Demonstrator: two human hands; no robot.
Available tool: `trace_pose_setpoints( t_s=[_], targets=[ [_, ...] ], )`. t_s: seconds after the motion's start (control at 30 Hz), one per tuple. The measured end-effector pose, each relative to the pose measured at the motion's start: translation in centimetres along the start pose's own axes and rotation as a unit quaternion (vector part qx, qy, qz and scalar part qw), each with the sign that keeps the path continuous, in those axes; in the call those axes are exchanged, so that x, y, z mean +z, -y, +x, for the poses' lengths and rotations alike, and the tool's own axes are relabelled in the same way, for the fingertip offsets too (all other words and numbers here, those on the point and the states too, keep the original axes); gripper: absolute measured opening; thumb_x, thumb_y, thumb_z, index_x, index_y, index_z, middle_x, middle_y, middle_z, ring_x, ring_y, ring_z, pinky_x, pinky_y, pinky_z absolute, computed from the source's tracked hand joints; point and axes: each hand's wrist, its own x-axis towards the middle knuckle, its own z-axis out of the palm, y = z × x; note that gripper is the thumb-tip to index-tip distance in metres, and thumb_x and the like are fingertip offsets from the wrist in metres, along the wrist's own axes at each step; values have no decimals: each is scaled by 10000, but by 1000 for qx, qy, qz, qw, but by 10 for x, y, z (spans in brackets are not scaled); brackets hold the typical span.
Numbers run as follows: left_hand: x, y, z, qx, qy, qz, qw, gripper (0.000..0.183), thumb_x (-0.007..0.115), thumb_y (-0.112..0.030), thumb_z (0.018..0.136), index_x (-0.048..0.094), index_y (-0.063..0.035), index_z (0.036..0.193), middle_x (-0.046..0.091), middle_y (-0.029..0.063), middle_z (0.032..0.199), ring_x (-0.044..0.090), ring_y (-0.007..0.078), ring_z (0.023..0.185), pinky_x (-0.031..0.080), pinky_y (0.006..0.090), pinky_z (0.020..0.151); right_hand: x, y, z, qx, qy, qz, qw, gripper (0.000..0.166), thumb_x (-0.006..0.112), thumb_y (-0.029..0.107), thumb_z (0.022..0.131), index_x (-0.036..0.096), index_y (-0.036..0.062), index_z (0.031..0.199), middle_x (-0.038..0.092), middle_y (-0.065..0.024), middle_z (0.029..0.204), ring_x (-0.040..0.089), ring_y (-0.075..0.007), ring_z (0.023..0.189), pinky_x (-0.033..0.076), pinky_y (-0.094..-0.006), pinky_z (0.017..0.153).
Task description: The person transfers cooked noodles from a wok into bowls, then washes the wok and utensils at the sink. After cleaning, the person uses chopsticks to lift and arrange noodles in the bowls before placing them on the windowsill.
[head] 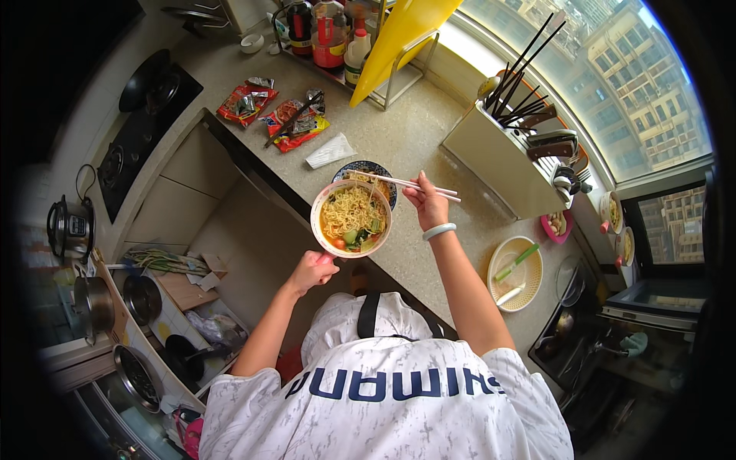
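Note:
My left hand [313, 272] grips the pink handle [326, 259] of a bowl [315, 221] with a pale rim. Instant noodles [349, 208] in reddish broth fill it, with green leafy vegetables [352, 237] and some red pieces near my side. In my right hand [426, 201] is a pair of light chopsticks [397, 180], reaching left over the bowl's far side. Strands of noodle hang near their tips. Partly hidden behind the bowl, a blue-patterned bowl [393, 195] on the counter also holds food.
Torn noodle packets [296, 123] with dark chopsticks [293, 119] lie on the counter [397, 138], near a crumpled white wrapper [330, 150]. Rightward stand a utensil holder [494, 161] with knives and a cream basket [537, 270] with scallion pieces. A yellow cutting board [397, 40] leans in a rack.

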Motion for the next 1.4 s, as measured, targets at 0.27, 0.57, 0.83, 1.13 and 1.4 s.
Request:
trace_pose_setpoints(
  t_s=[0.27, 0.57, 0.83, 1.13, 1.4],
  targets=[
    [9, -1, 6, -14, -13, -23, 1000, 156, 611, -68, 737, 509, -57, 619, 456, -17, 505, 395, 40, 410, 271, 188, 377, 28, 43, -20, -58, 20, 18, 998, 294, 602, 248, 861, 581, -45, 873, 638, -121, 776, 644, -172, 656, 553, -279, 655],
    [9, 9, 13, -19, -27, -33, 999, 126, 609, -42, 723, 603, 3, 841, 472, -20, 531, 424, 47, 426, 304, 197, 393, 62, 92, -51, -130, 41, 25, 990, 269, 592, 224, 867, 590, -45, 864, 633, -109, 748, 641, -172, 639, 551, -288, 660],
    [11, 19, 18, -16, -34, -37, 999, 59, 603, -61, 733, 568, -14, 727, 471, -14, 513, 416, 50, 412, 294, 197, 380, 80, 113, -80, -139, 76, 40, 987, 266, 582, 225, 874, 590, -41, 865, 638, -106, 689, 640, -179, 620, 545, -279, 645],
    [22, 5, 21, 10, -47, -22, 999, 181, 616, -70, 722, 490, -72, 592, 461, -13, 500, 411, 58, 407, 294, 203, 379, 56, 81, -96, -252, 82, -274, 924, 192, 660, 154, 812, 659, -37, 802, 638, -89, 688, 599, -128, 542, 475, -231, 506],
    [59, -21, 24, 15, -6, 6, 1000, 157, 600, -81, 742, 502, -61, 621, 455, -15, 504, 380, 44, 405, 262, 198, 374, 23, 64, -117, -339, 95, -439, 827, 145, 656, 115, 796, 651, -18, 736, 607, -95, 631, 584, -154, 507, 439, -261, 472]
  ],
)
